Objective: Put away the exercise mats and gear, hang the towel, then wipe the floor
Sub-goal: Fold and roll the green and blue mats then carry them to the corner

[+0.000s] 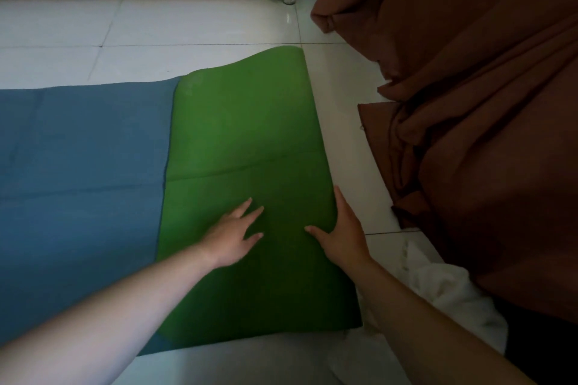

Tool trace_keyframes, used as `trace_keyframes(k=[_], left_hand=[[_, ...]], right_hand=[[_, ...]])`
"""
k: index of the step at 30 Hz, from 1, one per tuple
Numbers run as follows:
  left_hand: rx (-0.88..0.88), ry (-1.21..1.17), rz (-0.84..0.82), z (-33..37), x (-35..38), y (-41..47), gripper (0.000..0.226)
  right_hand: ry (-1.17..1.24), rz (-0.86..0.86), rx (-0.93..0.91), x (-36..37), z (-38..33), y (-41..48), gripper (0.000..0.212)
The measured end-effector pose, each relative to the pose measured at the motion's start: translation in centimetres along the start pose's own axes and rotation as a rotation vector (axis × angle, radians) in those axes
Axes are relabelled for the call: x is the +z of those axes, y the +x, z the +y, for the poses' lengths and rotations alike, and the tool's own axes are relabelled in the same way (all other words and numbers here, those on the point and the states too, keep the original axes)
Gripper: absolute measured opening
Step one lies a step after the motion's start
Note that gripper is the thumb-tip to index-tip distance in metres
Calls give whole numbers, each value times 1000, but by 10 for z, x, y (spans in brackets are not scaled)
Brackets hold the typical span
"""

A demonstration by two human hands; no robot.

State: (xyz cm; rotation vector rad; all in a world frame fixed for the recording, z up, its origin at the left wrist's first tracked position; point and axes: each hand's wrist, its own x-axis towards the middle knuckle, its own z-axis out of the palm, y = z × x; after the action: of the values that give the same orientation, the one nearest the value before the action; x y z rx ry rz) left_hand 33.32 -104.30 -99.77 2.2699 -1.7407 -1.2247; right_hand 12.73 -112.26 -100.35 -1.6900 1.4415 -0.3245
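My left hand (231, 236) lies flat, fingers spread, on the green mat (244, 122); my right hand (342, 231) lies open along its right edge. The mat sits on the floor (156, 25), overlapping the blue mat (81, 150). I'd roll from that edge, tightly and evenly.

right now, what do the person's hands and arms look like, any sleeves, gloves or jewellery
The left hand and right hand are bare: no gloves, and no ring, watch or bracelet shows. The left forearm and right forearm are uncovered up to the picture's edge, so no sleeve is in view.
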Motion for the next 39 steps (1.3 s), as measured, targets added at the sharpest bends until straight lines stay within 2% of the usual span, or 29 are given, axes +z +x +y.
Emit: trace_keyframes(k=[3, 6, 8, 11, 13, 18, 23, 29, 33, 39], left_hand=[[-16, 20, -39, 1, 8, 3, 61], [-16, 86, -56, 2, 8, 4, 61], [-3, 145, -58, 1, 7, 4, 62], [1, 192, -61, -1, 9, 6, 65], [4, 198, -47, -3, 11, 6, 65], [33, 245, 1, -5, 14, 3, 63], [9, 257, -36, -17, 15, 3, 68], [62, 316, -76, -23, 3, 5, 69], [36, 259, -86, -20, 6, 3, 71], [-12, 132, -41, -14, 20, -13, 68]], right_hand=[[4, 19, -23, 4, 1, 0, 98], [-92, 24, -10, 9, 4, -1, 96], [-283, 9, -43, 7, 7, 0, 94], [-655, -27, -238, 6, 6, 3, 81], [-745, -113, -306, 11, 4, 8, 76], [-822, -242, -177, 6, 26, 23, 82], [-817, -333, -147, -2, 40, 31, 84], [-763, -272, -151, 0, 36, 28, 84], [-578, -92, -134, 5, 32, 9, 83], [-167, 38, 68, 1, 25, 3, 108]])
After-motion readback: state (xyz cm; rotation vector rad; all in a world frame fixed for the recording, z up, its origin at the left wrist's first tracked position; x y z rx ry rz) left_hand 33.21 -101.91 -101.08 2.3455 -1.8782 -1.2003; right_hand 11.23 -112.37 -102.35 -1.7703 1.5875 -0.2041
